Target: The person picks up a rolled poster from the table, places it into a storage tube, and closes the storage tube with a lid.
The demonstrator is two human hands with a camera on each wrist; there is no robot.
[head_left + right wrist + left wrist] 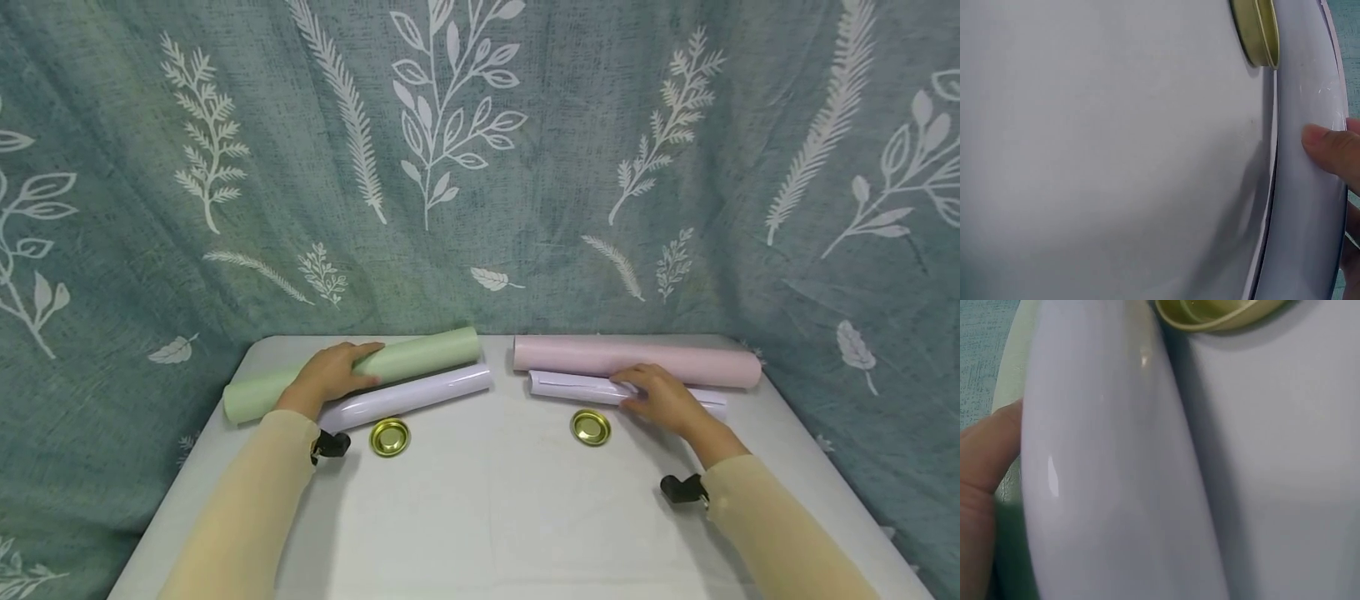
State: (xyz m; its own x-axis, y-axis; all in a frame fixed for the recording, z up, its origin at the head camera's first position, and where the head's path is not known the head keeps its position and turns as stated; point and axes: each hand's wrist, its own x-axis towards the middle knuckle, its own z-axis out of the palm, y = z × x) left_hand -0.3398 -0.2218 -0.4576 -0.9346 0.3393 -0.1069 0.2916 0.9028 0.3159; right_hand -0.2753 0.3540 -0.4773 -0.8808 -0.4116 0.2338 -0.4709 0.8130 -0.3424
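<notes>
My left hand [326, 382] lies across the green paper roll [427, 354], gripping it with fingers over the top and thumb along its near side. Just in front of that roll is a glossy pale-lavender paper roll [420, 397], which fills much of the left wrist view and hides most of the hand. On the right, my right hand [663, 402] holds a glossy white paper roll [562, 387]; in the right wrist view the thumb [1322, 142] presses its surface and other fingers go behind it. Behind it lies a pink paper roll [570, 353].
Two small round gold dishes stand on the white table [480, 517]: the left dish [390, 437] in front of the lavender roll, the right dish [591, 427] in front of the white roll. A teal leaf-patterned curtain [480, 275] hangs behind the table and at both sides.
</notes>
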